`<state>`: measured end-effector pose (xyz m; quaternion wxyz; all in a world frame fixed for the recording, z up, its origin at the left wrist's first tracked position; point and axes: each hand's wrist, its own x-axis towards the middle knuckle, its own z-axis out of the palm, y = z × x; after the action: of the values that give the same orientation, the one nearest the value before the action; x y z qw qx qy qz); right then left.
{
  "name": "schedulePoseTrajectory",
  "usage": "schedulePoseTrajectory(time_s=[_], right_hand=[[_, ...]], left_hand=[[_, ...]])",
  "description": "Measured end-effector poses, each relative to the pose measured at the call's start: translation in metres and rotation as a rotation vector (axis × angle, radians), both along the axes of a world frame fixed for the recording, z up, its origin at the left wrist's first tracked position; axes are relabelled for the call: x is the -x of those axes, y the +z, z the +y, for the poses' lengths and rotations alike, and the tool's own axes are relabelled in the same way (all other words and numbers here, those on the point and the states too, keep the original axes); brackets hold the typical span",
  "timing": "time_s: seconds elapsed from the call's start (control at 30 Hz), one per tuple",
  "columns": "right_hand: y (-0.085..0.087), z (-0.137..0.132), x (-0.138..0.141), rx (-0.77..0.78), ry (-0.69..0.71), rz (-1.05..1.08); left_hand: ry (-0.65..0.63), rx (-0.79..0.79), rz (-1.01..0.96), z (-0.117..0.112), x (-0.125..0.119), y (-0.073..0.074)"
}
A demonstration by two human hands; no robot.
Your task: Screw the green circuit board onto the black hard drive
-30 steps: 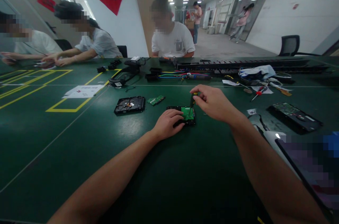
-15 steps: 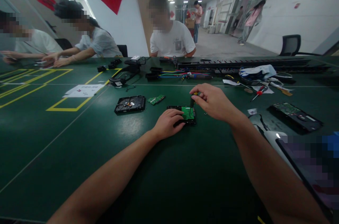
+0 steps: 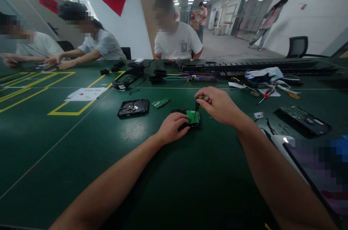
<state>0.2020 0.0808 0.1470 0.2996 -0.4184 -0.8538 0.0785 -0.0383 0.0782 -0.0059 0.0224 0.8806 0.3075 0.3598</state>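
A black hard drive [image 3: 191,118] with a green circuit board on top lies on the green table [image 3: 81,157]. My left hand [image 3: 172,127] rests on its near left corner, fingers curled over the edge, holding it down. My right hand [image 3: 219,106] is closed round a small screwdriver [image 3: 197,103] with a yellow-capped dark handle. The screwdriver stands upright with its tip on the green board. Another hard drive [image 3: 133,107] lies open to the left, and a loose green circuit board [image 3: 160,102] sits beside it.
Another drive [image 3: 302,120] lies at the right, a red-handled screwdriver [image 3: 265,94] and cloth [image 3: 263,74] beyond it. Cables [image 3: 185,77] and black parts cross the table's middle. A paper sheet [image 3: 85,93] lies in yellow floor-tape markings. Three people sit at the far side.
My hands and the screwdriver have stayed almost still on the drive. A person in the corridor at the back right has walked further right.
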Motion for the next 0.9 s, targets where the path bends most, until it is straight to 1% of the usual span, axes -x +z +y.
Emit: schedulePoseTrajectory(time_s=[0.17, 0.27, 0.37, 0.5, 0.67, 0.77, 0.9], right_hand=[[-0.001, 0.002, 0.000, -0.006, 0.007, -0.003], [-0.001, 0.002, 0.000, -0.007, 0.016, 0.008], [0.000, 0.001, -0.001, -0.006, 0.026, 0.012], [0.001, 0.001, -0.001, 0.004, 0.035, 0.025], [0.002, -0.001, 0.000, -0.002, 0.020, 0.043], [0.003, -0.002, 0.001, -0.009, 0.000, 0.050], [0.003, 0.000, 0.000, -0.017, -0.004, 0.037]], left_hand=[[0.006, 0.016, 0.010, -0.001, -0.001, 0.001], [0.034, 0.018, 0.024, -0.004, -0.004, 0.004], [0.113, 0.030, 0.037, -0.008, -0.010, 0.008], [0.212, 0.086, 0.130, -0.011, -0.025, 0.013], [0.310, 0.105, 0.126, -0.011, -0.043, 0.009], [0.308, 0.087, 0.130, -0.013, -0.040, 0.005], [0.270, 0.104, 0.127, -0.015, -0.025, 0.000]])
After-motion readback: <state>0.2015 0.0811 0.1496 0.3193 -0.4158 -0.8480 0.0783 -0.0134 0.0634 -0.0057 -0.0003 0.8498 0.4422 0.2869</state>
